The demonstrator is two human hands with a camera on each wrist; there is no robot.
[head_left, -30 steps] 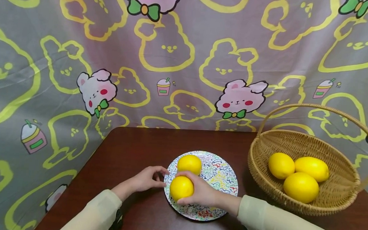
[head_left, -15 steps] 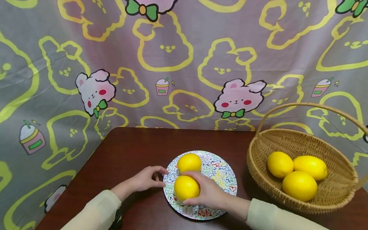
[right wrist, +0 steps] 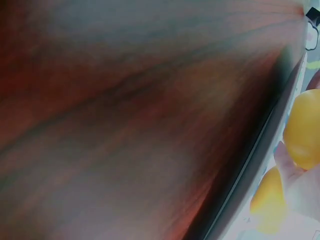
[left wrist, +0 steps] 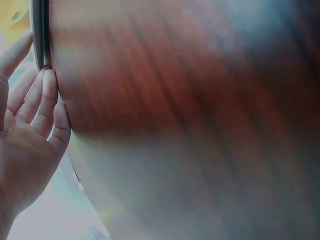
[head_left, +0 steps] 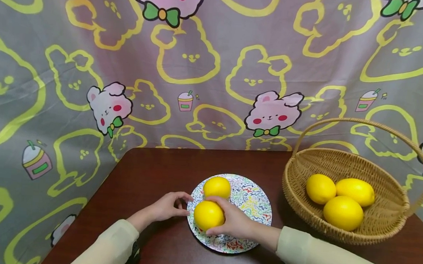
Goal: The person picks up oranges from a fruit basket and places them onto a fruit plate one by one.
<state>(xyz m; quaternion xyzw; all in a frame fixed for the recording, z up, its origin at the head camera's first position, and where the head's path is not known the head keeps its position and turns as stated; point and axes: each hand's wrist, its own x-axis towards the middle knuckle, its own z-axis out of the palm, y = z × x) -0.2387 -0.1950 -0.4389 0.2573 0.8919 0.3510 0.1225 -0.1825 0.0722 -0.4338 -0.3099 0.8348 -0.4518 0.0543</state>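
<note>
In the head view, my right hand (head_left: 233,220) grips a yellow lemon (head_left: 208,216) from its right side, over the left part of a round plate (head_left: 254,207) with multicoloured squiggles. Whether that lemon touches the plate I cannot tell. Just behind it, a second lemon (head_left: 217,187) lies on the plate. My left hand (head_left: 168,206) is at the plate's left edge, thumb and fingers apart. In the left wrist view, several fairly straight fingers (left wrist: 49,92) touch the side of the rim (left wrist: 39,30).
A wicker basket (head_left: 295,193) with a tall handle stands on the right, tilted toward me, with three lemons (head_left: 343,213) inside. The dark wooden table (head_left: 151,164) ends at a patterned cloth (head_left: 214,83) behind and to the left.
My right hand and its lemon shifted slightly right half a second ago, then back left. My left hand has stayed at the plate's edge. The second lemon has not moved on the plate.
</note>
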